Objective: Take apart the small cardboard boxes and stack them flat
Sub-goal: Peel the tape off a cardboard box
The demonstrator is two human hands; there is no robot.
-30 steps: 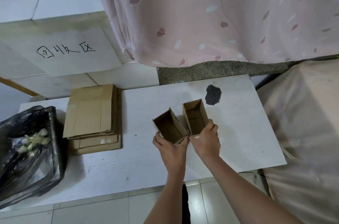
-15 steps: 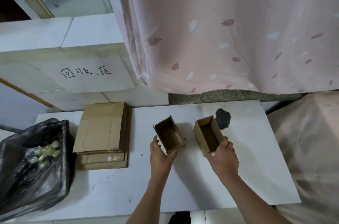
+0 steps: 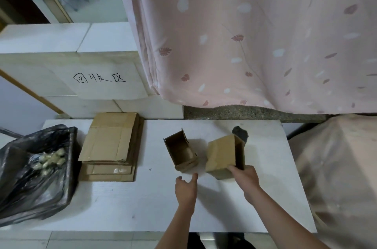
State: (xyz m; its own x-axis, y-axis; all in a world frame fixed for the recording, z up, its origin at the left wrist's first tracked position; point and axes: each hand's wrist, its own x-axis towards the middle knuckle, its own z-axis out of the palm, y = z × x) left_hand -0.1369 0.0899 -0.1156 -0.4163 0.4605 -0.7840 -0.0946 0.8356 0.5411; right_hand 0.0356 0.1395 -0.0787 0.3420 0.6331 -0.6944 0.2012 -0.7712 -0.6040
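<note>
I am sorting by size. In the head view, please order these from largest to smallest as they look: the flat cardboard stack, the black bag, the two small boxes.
1. black bag
2. flat cardboard stack
3. The box on the table and the box in the right hand look alike; unranked.

Left hand point(image 3: 186, 187) hovered palm-down above the surface, fingers loosely spread and holding nothing, thumb angled out to the right. Right hand point(image 3: 245, 175) gripped the near end of a small box point(image 3: 222, 155), fingers curled round its edge. Both forearms were bare, reaching forward from below.
</note>
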